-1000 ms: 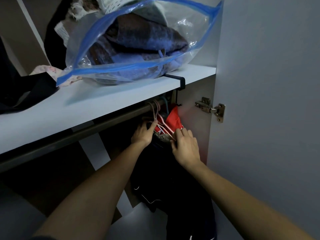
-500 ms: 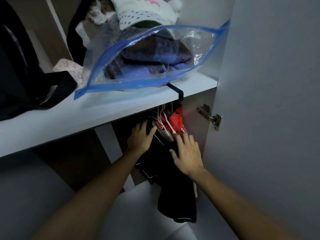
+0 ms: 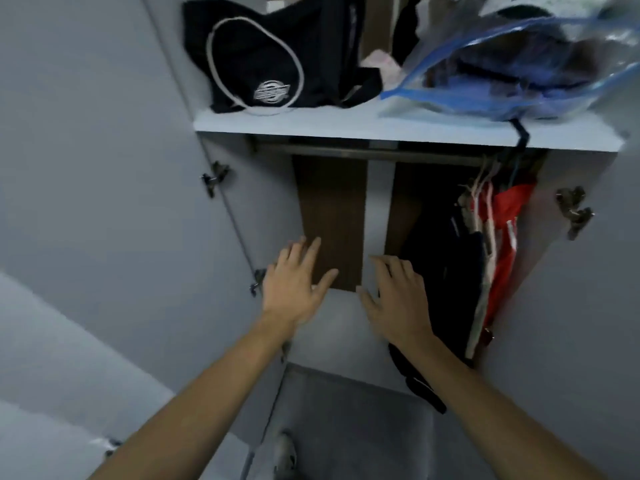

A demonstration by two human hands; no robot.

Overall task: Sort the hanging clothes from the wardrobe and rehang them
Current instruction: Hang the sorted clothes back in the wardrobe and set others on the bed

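Hands hang spread and empty: left hand (image 3: 294, 282), right hand (image 3: 394, 296), just beside the dark garment (image 3: 446, 258). Hanging clothes bunch at the rail's (image 3: 363, 154) right end; best grip 1 hanger hook, then lift.

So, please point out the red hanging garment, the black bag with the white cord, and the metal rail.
red hanging garment (image 3: 508, 216), head view, upper folds.
black bag with the white cord (image 3: 277, 53), head view, front panel.
metal rail (image 3: 363, 154), head view, bare middle.
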